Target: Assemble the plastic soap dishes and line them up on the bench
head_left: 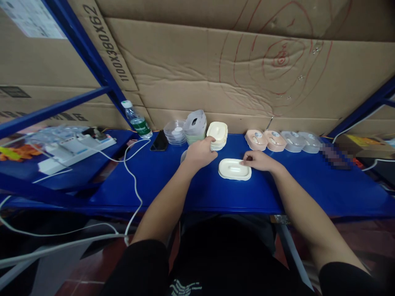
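Observation:
My left hand (201, 153) is at the near left edge of a stack of cream lids (217, 132), its fingers curled against the rim. The fingertips are partly hidden. Close in front of me, a cream oval lid (235, 169) lies on the blue table. My right hand (258, 160) pinches that lid's right rim between thumb and fingers. A clear round piece (184, 156) shows partly behind my left wrist. Beyond that hand stand nested grey and green bowls (196, 125) and a stack of clear round bowls (175, 132).
Two pink lidded boxes (256, 140) and two grey lidded boxes (291, 141) line the back right of the table (210, 195). Toward the left are a phone (159, 141), a water bottle (138, 121), white cables (135, 181) and a power strip (78, 154). Cardboard (185, 70) walls the back.

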Available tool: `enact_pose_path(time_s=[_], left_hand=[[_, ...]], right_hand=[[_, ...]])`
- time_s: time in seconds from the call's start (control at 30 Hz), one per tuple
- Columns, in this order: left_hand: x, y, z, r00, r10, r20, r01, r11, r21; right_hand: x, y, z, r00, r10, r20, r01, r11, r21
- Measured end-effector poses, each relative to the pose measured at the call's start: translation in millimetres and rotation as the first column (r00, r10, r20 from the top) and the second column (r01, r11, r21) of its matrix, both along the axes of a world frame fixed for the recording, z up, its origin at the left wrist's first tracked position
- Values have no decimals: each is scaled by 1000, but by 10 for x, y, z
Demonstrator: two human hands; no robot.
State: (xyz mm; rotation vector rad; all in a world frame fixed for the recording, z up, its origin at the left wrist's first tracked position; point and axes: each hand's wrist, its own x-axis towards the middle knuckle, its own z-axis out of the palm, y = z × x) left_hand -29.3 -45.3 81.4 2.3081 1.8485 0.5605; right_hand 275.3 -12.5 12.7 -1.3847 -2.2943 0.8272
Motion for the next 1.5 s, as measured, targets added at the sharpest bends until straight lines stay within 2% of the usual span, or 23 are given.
enact_pose_path(time_s=[0.1, 0.17, 0.2, 0.27, 0.33, 0.4, 0.47, 0.57, 0.67, 0.83, 0.9, 1.03, 1.17, 1.27, 1.4, 1.5], left_hand=[[19, -21, -7, 977, -45, 208, 27, 996, 86], [32, -11, -29, 911, -90, 402, 18, 984, 178], [39, -1, -40, 850, -129, 511, 13, 974, 225], [52, 18, -56, 674, -235, 701, 28, 956, 293], [70, 29, -63, 473, -319, 821, 92, 945, 315], [98, 32, -71, 313, -344, 885, 183, 937, 299], [135, 33, -89, 220, -313, 924, 265, 931, 252], [173, 51, -123, 172, -229, 958, 370, 917, 153], [113, 89, -123, 215, -164, 963, 481, 876, 41], [-198, 186, -79, 495, -223, 840, 612, 775, -155], [-301, 237, -91, 579, -261, 772, 652, 717, -247], [-358, 319, -146, 677, -368, 638, 699, 592, -401], [-294, 321, -173, 723, -432, 539, 688, 514, -512], [-243, 303, -186, 732, -463, 500, 681, 515, -521], [-214, 302, -217, 765, -496, 411, 644, 591, -485], [-220, 314, -237, 787, -495, 367, 616, 623, -481]], right_hand=[[-109, -33, -12, 993, 57, -102, -63, 996, -60], [-168, -46, -28, 987, 52, -149, -59, 997, -47], [-189, -51, -34, 985, 37, -171, -41, 999, -18], [-214, -61, -35, 977, 11, -212, 3, 998, 68], [-229, -74, -20, 969, 10, -249, 33, 985, 168], [-247, -91, 1, 961, 34, -275, 38, 966, 255], [-272, -107, 20, 953, 67, -296, 27, 952, 303], [-293, -120, 39, 940, 71, -335, 41, 948, 316], [-248, -119, 70, 935, 52, -351, 53, 958, 281], [-84, -133, 171, 948, 131, -291, -84, 982, 169], [-35, -144, 211, 944, 178, -279, -154, 983, 105], [18, -168, 257, 945, 215, -244, -214, 976, 32], [39, -199, 264, 965, 218, -146, -219, 976, 12], [28, -206, 252, 967, 249, -56, -246, 968, 49], [-13, -178, 205, 949, 314, 9, -314, 946, 77], [-38, -158, 171, 945, 326, 15, -326, 942, 81]])
